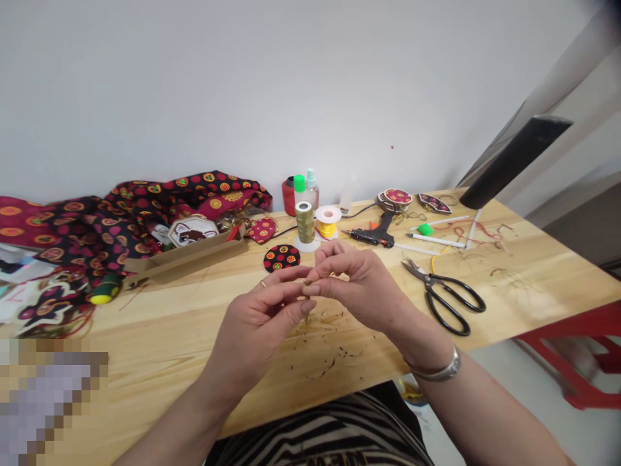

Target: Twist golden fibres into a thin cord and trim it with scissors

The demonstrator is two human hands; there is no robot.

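My left hand (264,323) and my right hand (356,281) meet above the middle of the wooden table (194,330). The fingertips of both are pinched together on one small brownish piece, mostly covered by the fingers, so its kind does not show. Just beyond them lies a round black fabric piece (282,258) with red and orange patterns. An olive thread spool (305,223) stands upright behind my fingers, beside a spool of yellow cord (328,226). Scissors (439,288) with black handles lie to the right of my right hand. Dark scraps (334,362) are scattered below both hands.
A black glue gun (376,232) and white pens (439,240) lie at the back right. Bottles (299,184) stand near the wall. Patterned cloth (145,200) and a cardboard box (189,257) fill the back left. A red stool (577,362) is beside the table's right edge.
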